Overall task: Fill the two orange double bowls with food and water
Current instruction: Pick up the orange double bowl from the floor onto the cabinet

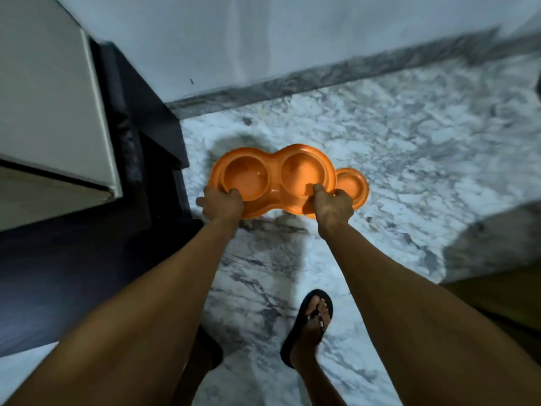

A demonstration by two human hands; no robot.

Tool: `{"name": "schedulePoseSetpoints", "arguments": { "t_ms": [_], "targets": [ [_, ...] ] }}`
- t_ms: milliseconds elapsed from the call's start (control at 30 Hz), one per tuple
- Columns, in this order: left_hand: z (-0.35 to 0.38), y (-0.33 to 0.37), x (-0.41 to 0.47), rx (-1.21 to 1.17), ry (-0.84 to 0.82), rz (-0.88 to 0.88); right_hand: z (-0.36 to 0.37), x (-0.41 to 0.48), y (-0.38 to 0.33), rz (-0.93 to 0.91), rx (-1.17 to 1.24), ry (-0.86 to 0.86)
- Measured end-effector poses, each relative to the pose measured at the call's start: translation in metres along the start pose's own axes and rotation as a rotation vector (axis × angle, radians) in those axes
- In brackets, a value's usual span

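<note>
Two bare forearms reach forward and down from the camera over a white marble floor (409,136) veined in grey, each ending in a hand gripping an orange double bowl (272,177) by its near rim. The left hand (223,204) is clamped on the rim beside the left well, fingers curled over the edge; the right hand (333,207) is clamped on the rim at the right well, thumb hooked inside it. Both wells look empty. The bowl casts a soft shadow on the marble, though whether it is lifted or resting there cannot be told. A second orange double bowl (352,186) peeks out from behind and below the right end of the first, only one of its round wells showing, also empty; whether the two touch cannot be told. Below the arms, a foot in a black flip-flop (310,323) stands on the marble, and part of another dark sandal (209,351) shows beneath the left forearm. To the left rises a pale cabinet (44,112) with a dark base (137,127), and a grey wall (263,39) with a mottled stone skirting (322,74) runs across the far side.
</note>
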State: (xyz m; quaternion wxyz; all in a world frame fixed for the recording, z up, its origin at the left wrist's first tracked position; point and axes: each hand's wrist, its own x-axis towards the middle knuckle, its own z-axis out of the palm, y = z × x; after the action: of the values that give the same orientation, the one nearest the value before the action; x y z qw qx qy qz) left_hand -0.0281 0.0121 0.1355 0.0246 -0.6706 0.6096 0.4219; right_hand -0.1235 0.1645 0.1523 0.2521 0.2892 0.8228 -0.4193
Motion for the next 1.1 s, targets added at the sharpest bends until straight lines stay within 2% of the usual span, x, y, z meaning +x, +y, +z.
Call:
{"name": "schedulePoseSetpoints", "arguments": {
  "t_ms": [267, 400, 567, 800, 1100],
  "targets": [
    [-0.160, 0.134, -0.165, -0.190, 0.044, 0.133, -0.143, -0.167, -0.143, -0.189, 0.091, 0.022],
    [-0.226, 0.163, -0.230, -0.299, 0.099, 0.171, -0.192, -0.232, -0.190, -0.305, 0.108, -0.007],
    [-0.297, 0.172, -0.284, -0.451, 0.165, 0.231, -0.229, -0.309, -0.216, -0.387, 0.151, -0.059],
    [-0.415, 0.162, -0.309, -0.514, 0.261, 0.243, -0.214, -0.419, -0.231, -0.502, 0.168, -0.107],
    [-0.585, 0.070, -0.262, -0.575, 0.345, 0.225, -0.107, -0.576, -0.201, -0.593, 0.169, -0.208]
  ]
}}
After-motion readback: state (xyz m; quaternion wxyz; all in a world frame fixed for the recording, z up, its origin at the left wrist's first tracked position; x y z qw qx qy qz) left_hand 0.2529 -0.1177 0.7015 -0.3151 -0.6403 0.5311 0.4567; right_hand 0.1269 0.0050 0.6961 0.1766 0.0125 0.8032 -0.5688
